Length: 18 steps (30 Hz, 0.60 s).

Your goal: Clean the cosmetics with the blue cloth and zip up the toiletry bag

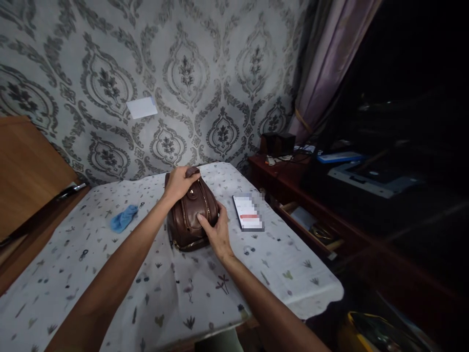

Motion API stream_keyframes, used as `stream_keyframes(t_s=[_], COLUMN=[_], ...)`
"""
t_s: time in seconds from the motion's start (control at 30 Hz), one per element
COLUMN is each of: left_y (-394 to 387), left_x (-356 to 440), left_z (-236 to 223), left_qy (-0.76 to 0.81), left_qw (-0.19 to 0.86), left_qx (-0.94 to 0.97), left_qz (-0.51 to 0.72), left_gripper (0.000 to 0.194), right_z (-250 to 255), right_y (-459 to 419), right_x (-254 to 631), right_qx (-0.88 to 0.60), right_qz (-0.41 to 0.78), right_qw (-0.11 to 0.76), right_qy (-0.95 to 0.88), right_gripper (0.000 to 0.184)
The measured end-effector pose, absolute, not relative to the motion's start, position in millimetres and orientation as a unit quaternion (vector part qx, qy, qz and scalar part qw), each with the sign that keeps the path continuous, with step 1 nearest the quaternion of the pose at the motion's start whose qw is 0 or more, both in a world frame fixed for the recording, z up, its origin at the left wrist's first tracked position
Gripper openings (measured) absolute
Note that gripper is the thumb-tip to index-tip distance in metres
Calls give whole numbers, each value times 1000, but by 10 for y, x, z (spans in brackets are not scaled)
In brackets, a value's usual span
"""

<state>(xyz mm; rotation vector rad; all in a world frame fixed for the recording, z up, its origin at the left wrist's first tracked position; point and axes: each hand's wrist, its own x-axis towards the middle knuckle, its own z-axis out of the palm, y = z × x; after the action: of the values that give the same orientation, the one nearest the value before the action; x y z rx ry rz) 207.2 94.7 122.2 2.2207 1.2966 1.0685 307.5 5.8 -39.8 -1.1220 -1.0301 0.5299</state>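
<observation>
A dark brown leather bag [188, 215] with brass-coloured zips rests on the cloth-covered table, between both hands. My left hand [179, 183] grips its top, fingers curled by the handle loop and flap. Against the bag's right side, my right hand [219, 232] has its thumb on the front face and its fingers round the far edge, partly hidden. To the right of the bag lies a phone [249, 213] with its screen lit and blurred out. A crumpled blue cloth [124, 218] sits to the left, apart from both hands.
White patterned fabric [190, 305] covers the table. A brown wooden panel [32, 171] borders the left side. On the right stands a dark red desk with an open drawer [311, 227] holding small items. A black box [277, 144] and cables rest on the desk near the curtain.
</observation>
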Motion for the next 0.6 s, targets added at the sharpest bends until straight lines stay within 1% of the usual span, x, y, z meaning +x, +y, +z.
stream_keyframes(t_s=[0.07, 0.17, 0.27, 0.37, 0.43, 0.5, 0.53, 0.6], left_y=[879, 731, 571, 430, 354, 299, 280, 260], left_x=[2095, 2139, 2180, 2215, 2237, 2257, 2267, 2282], left_z=[1221, 1205, 1138, 1046, 1002, 980, 976, 977], left_qy=[458, 468, 476, 479, 480, 477, 476, 475], left_qw=[165, 117, 53, -36, -110, -173, -196, -225], left_qx=[789, 799, 804, 811, 817, 823, 825, 826], left_qz=[375, 359, 352, 333, 300, 256, 235, 203], left_gripper=[28, 24, 16, 14, 16, 18, 19, 21], right_z=[-388, -369, -355, -340, -324, -302, -291, -267], right_y=[70, 80, 86, 82, 68, 48, 39, 26], right_x=[3075, 3064, 3058, 3084, 3122, 3164, 3182, 3207], right_qx=[-494, -483, -477, -464, -449, -443, -446, -458], right_qz=[238, 240, 248, 265, 282, 300, 305, 306], right_qw=[697, 708, 716, 718, 719, 719, 717, 710], right_qy=[-463, -456, -445, -447, -449, -444, -440, -438], right_gripper=[69, 65, 68, 71, 65, 53, 49, 47])
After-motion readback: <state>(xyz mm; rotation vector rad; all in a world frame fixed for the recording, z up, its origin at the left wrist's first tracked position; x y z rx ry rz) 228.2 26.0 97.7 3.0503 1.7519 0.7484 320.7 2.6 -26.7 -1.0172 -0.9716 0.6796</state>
